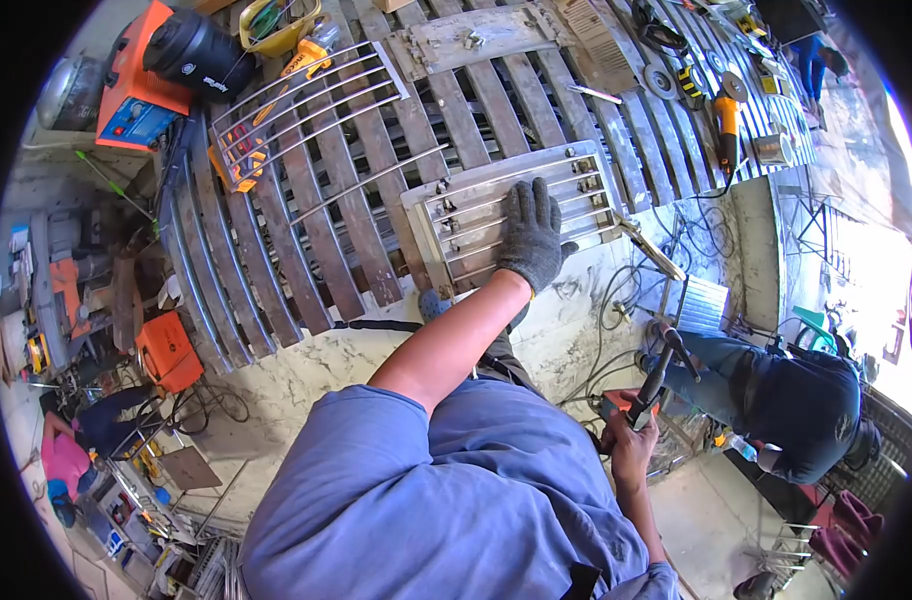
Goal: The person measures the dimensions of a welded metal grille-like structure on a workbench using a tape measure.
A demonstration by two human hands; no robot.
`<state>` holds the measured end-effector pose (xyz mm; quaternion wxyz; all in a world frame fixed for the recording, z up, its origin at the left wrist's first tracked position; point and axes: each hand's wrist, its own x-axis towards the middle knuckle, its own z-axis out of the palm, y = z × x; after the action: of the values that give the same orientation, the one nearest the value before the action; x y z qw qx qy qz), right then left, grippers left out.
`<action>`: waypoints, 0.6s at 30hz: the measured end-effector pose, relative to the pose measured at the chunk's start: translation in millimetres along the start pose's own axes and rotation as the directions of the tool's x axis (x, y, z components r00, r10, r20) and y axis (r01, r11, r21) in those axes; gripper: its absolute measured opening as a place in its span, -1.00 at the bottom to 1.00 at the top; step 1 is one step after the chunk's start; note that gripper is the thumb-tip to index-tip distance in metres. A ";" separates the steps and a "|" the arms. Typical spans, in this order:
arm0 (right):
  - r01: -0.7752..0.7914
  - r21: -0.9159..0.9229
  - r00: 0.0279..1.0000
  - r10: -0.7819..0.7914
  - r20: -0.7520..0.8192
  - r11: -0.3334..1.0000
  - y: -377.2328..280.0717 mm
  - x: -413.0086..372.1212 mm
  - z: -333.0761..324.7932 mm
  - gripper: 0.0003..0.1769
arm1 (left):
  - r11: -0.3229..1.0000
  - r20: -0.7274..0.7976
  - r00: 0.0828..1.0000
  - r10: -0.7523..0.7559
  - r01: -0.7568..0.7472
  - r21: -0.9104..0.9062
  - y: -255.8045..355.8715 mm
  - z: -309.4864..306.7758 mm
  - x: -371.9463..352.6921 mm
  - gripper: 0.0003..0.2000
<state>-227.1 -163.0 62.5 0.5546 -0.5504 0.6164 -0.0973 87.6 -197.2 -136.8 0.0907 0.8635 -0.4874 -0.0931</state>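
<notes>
My left hand [534, 235], in a dark grey knit glove, lies flat with its fingers stretched over a grille of thin metal rods [466, 225]. The grille rests on a flat metal plate [417, 212] at the near edge of the slatted metal table. At my right side, away from the table, my bare right hand [631, 440] is closed around a black welding torch [653, 385]. The torch points up and forward. Part of the grille is hidden under the glove.
On the slatted table [321, 285] lie a second rod grille [311, 105], a clamp meter [238, 165], an angle grinder [728, 120] and a steel cup [773, 150]. An orange machine [141, 85] stands far left. A person [796, 400] bends at right; another [66, 445] is at left. Cables [616, 310] cross the floor.
</notes>
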 end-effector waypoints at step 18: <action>0.247 -0.165 0.965 -0.259 -0.053 0.955 7.8 -32.2 -8.7 -0.61 | 0.993 -0.025 0.995 0.100 -0.102 -0.063 -8.0 -18.4 11.9 0.03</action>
<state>-245.5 -139.0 78.5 0.4693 -0.6628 0.5668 -0.1388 104.8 -202.2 -121.9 0.1281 0.8353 -0.5262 -0.0946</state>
